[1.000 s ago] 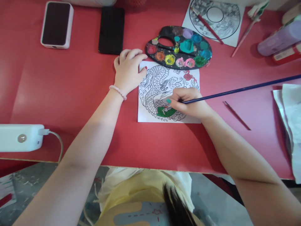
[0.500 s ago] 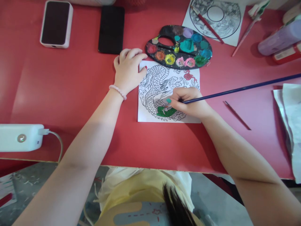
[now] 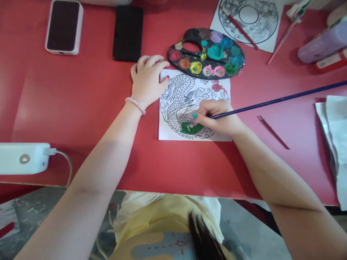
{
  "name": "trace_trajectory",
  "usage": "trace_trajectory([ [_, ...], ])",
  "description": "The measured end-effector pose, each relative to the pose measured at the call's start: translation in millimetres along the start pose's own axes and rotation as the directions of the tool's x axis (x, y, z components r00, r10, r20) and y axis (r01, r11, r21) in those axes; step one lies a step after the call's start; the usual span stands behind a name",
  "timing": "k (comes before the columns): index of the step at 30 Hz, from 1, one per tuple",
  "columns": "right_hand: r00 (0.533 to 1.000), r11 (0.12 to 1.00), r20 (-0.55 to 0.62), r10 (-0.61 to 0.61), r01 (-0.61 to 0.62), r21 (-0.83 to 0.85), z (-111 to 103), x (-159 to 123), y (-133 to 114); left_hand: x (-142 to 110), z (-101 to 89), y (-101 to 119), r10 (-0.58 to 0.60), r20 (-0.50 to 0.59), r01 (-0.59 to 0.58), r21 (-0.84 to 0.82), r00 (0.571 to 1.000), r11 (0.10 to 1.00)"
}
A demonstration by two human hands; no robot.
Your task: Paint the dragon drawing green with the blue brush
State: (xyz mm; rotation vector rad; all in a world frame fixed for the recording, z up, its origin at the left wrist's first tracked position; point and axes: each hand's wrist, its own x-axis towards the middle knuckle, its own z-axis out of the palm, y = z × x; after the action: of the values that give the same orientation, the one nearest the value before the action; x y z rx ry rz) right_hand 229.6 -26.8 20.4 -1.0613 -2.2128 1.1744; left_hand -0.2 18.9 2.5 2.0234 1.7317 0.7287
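A sheet with a dragon line drawing (image 3: 176, 104) lies on the red table, with a green painted patch low in the middle and a red one at upper right. My right hand (image 3: 215, 115) rests over the drawing, its fingers closed round a long blue paintbrush (image 3: 273, 103) whose handle slants up to the right. The brush tip is hidden behind my fingers. At the sheet's upper left corner, my left hand (image 3: 149, 77) lies with fingers spread, its thumb on the paper edge. Just above the sheet is a black paint palette (image 3: 199, 59) with several colours.
A black phone (image 3: 128, 34) and a white-edged device (image 3: 64, 27) lie at upper left; a white power bank (image 3: 24, 159) with a cable sits below. Right side: a second drawing (image 3: 262, 32) under a red brush (image 3: 240, 27), a thin brush (image 3: 274, 132), a purple bottle (image 3: 322, 42) and folded paper (image 3: 336, 141).
The far end of the blue paintbrush has tilted up slightly. Both hands and the sheet stay practically where they were.
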Motion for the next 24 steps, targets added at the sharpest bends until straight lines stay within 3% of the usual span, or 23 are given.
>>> trace_trajectory([
  [14, 1.000, 1.000, 0.015, 0.006, -0.006, -0.010, 0.3, -1.4, -0.2, 0.3, 0.7, -0.9, 0.015, -0.023, -0.015, 0.021, 1.000, 1.000],
  [19, 1.000, 1.000, 0.004, -0.003, 0.003, 0.007, 0.2, -1.2, -0.1, 0.1, -0.6, 1.0, -0.014, 0.033, 0.016, -0.048, 0.999, 0.999],
  [24, 0.999, 1.000, 0.028, 0.018, -0.018, -0.004, -0.1, -1.1, -0.7, -0.2, -0.7, 1.5, 0.012, -0.022, -0.012, 0.016, 1.000, 1.000],
])
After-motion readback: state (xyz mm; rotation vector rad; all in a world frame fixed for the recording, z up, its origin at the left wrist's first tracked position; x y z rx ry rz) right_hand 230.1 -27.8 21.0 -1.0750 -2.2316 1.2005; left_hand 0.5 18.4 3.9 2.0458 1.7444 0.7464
